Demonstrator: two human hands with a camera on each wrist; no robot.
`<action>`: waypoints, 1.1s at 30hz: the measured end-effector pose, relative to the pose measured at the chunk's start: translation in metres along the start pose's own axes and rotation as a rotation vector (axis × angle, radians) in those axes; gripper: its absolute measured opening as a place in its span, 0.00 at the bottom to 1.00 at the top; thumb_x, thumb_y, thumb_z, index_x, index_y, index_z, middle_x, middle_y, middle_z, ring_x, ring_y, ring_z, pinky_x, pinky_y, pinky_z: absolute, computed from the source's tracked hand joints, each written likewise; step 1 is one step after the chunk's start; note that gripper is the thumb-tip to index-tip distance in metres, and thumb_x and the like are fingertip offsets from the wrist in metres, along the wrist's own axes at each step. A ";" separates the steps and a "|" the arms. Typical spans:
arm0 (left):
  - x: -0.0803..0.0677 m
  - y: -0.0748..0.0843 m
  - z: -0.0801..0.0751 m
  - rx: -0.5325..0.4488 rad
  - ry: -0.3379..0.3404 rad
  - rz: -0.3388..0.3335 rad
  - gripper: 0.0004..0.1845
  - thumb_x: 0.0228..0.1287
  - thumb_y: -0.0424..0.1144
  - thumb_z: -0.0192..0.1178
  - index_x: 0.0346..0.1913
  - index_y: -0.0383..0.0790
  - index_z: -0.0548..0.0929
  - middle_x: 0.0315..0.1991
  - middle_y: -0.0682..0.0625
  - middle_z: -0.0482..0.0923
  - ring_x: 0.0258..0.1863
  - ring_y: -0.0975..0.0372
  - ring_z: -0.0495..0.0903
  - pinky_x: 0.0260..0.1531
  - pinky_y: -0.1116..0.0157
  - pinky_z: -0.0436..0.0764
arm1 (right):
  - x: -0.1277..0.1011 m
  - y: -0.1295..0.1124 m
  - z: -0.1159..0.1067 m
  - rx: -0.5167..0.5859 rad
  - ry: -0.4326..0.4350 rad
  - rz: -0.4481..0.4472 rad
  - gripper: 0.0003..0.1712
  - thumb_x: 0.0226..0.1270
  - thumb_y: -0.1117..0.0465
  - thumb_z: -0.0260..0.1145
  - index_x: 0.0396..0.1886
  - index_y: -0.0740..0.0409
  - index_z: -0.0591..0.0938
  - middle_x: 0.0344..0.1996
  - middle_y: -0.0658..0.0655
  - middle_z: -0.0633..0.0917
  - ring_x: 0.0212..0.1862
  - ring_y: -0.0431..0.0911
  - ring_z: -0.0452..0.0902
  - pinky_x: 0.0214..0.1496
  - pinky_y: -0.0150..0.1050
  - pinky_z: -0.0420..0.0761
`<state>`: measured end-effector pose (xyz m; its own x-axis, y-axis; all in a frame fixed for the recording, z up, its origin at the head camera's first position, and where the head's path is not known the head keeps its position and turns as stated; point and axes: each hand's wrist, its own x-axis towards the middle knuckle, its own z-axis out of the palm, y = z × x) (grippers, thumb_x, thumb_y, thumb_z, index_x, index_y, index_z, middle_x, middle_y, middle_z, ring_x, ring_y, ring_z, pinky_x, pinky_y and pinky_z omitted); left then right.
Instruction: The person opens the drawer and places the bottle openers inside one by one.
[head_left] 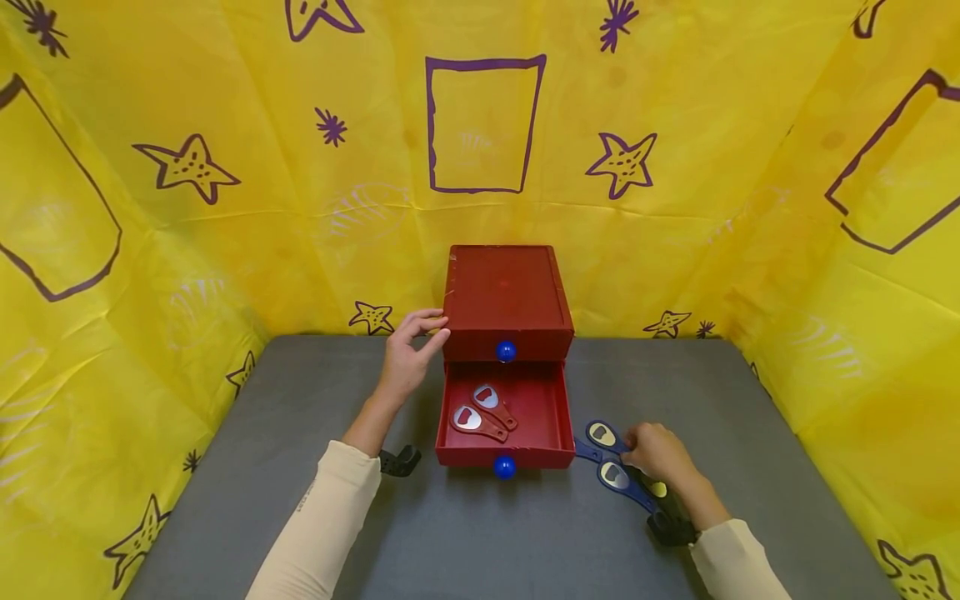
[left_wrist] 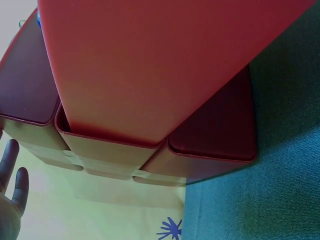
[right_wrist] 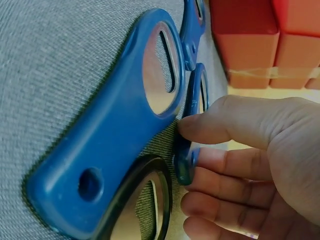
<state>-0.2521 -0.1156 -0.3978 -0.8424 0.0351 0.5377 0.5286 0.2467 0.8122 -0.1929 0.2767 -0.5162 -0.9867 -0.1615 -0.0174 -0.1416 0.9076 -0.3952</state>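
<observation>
Closest in, the right hand (head_left: 660, 454) had its grip pinched on a blue bottle opener (right_wrist: 187, 150), thumb and fingers on its handle end, with two more blue openers (head_left: 618, 477) lying on the grey desk (head_left: 480, 542) right beside it. I'd lift it straight up so the neighbours didn't get dragged. Further back the open lower drawer (head_left: 504, 454) held two red openers (head_left: 480, 421). The left hand (head_left: 408, 358), fingers loose and apart, rested against the red cabinet (head_left: 504, 292), steadying it
</observation>
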 end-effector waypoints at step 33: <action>-0.001 0.000 0.000 0.004 0.005 -0.006 0.13 0.62 0.29 0.64 0.48 0.24 0.83 0.53 0.31 0.79 0.53 0.44 0.75 0.50 0.50 0.74 | -0.004 -0.026 -0.064 0.175 0.080 -0.010 0.10 0.55 0.62 0.72 0.33 0.66 0.86 0.26 0.54 0.85 0.30 0.42 0.77 0.32 0.34 0.77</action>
<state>-0.2512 -0.1157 -0.3981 -0.8448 0.0284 0.5343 0.5235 0.2508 0.8143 -0.1907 0.2786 -0.4470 -0.9896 -0.1323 0.0571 -0.1418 0.8237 -0.5490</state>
